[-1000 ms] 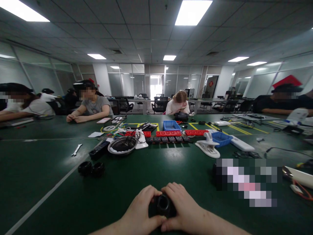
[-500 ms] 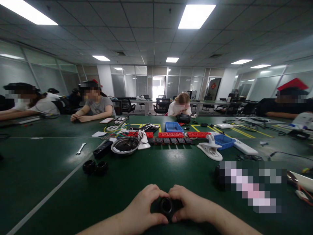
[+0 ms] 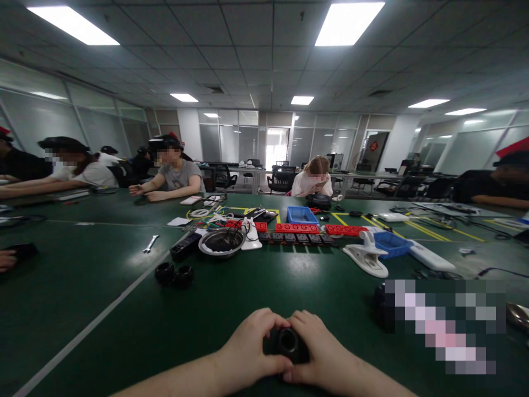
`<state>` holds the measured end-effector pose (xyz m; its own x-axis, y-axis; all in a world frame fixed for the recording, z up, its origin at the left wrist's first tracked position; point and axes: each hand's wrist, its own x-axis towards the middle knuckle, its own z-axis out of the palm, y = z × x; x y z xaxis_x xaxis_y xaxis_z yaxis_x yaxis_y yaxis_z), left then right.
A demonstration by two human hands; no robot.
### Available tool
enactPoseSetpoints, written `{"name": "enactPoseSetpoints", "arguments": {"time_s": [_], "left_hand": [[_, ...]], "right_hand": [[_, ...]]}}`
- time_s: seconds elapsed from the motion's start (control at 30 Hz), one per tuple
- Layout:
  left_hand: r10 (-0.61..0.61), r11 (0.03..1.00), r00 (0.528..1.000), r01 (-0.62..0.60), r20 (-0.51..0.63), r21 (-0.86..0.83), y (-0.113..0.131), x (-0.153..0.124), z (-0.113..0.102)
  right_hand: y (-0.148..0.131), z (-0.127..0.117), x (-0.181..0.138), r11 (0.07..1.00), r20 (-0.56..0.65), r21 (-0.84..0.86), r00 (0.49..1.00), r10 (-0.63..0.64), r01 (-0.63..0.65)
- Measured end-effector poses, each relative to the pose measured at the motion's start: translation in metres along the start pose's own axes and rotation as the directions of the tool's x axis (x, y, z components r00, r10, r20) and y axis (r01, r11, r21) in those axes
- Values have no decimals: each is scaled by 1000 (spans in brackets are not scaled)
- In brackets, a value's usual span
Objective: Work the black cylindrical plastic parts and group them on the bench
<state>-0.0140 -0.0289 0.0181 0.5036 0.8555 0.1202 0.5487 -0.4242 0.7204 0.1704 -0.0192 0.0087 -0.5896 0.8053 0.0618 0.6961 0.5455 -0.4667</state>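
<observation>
Close in front of me, both hands close around a small black ring-like part (image 3: 287, 342) with a round hole facing me. My left hand (image 3: 256, 342) grips it from the left, with thumb below and fingers above. On the other side, my right hand (image 3: 316, 347) holds it in the same way, and the fingertips of both hands nearly meet. What kind of part it is I cannot make out. Farther off to the left, two similar black round parts (image 3: 173, 274) sit side by side on the green table (image 3: 231, 295).
Beyond lie a wrench (image 3: 151, 243), a metal bowl (image 3: 221, 243) with cables, red socket strips (image 3: 296, 227), blue baskets (image 3: 302, 215) and a white clip stand (image 3: 367, 256). A blurred-out item (image 3: 442, 325) lies right. Several people sit around; another person's hand (image 3: 7, 260) shows at left.
The view has swung slightly left, so things appear shifted right. Both hands still hold the black part, with the right fingers now further over its top. Another person's hand has appeared at the left edge.
</observation>
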Motion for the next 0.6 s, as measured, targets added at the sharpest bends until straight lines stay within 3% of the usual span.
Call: {"name": "enactPoseSetpoints", "arguments": {"time_s": [0.13, 0.27, 0.4, 0.5, 0.6], "left_hand": [[123, 992, 987, -121, 100, -27, -8, 2, -4], [137, 990, 984, -132, 116, -53, -10, 1, -6], [98, 993, 992, -92, 83, -67, -6, -2, -2], [7, 999, 1000, -8, -20, -32, -1, -5, 4], [-76, 997, 990, 79, -123, 22, 4, -6, 8]], "right_hand": [[4, -17, -2, 994, 175, 86, 981, -86, 72], [8, -21, -1, 984, 204, 145, 970, -136, 107], [11, -9, 1, 992, 134, 85, 986, -100, 89], [6, 2, 2, 999, 33, -38, 999, 35, -34], [-3, 10, 2, 985, -74, -156, 995, 64, -75]]}}
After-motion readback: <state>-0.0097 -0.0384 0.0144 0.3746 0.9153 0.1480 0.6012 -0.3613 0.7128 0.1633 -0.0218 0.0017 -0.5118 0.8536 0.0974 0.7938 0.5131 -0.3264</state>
